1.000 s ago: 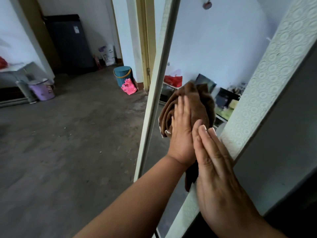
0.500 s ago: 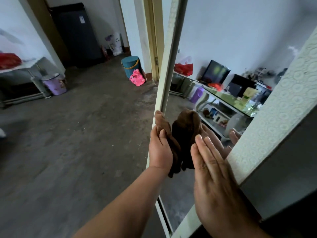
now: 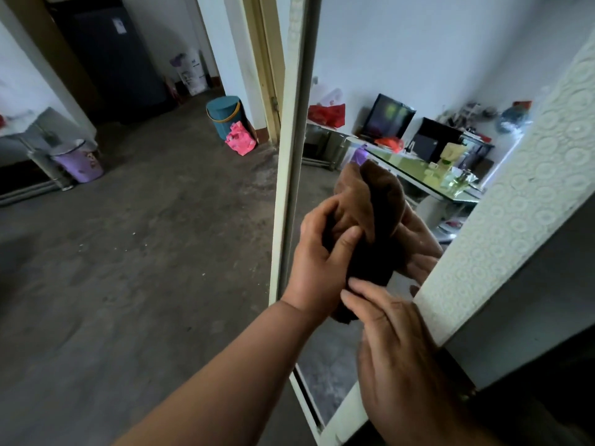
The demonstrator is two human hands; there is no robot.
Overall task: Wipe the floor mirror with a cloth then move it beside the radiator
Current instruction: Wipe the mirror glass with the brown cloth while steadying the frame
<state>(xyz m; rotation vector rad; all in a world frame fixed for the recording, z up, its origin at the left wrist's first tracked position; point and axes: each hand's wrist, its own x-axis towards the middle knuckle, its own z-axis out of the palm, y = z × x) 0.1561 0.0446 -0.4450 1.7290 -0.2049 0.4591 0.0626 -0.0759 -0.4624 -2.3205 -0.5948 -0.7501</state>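
The floor mirror stands upright just in front of me, its glass [image 3: 360, 53] reflecting a room between a narrow cream left frame edge [image 3: 289, 156] and a wide patterned right frame [image 3: 515, 204]. My left hand [image 3: 318, 252] grips a bunched brown cloth [image 3: 383, 217] held against the glass at mid height. My right hand [image 3: 396, 349] lies flat low on the mirror by the right frame, with its fingertips touching the cloth's lower end. The reflection of my hands shows behind the cloth.
Bare concrete floor [image 3: 128, 268] spreads to the left. A teal bin [image 3: 225, 114] and a pink bag [image 3: 240, 141] sit by the door frame [image 3: 264, 59]. A purple bin [image 3: 79, 160] stands at the left wall, with a dark cabinet [image 3: 112, 53] in the far corner.
My left hand has slid the cloth down the glass and bunched it in its fingers. My right hand has shifted from the frame towards the cloth's lower end.
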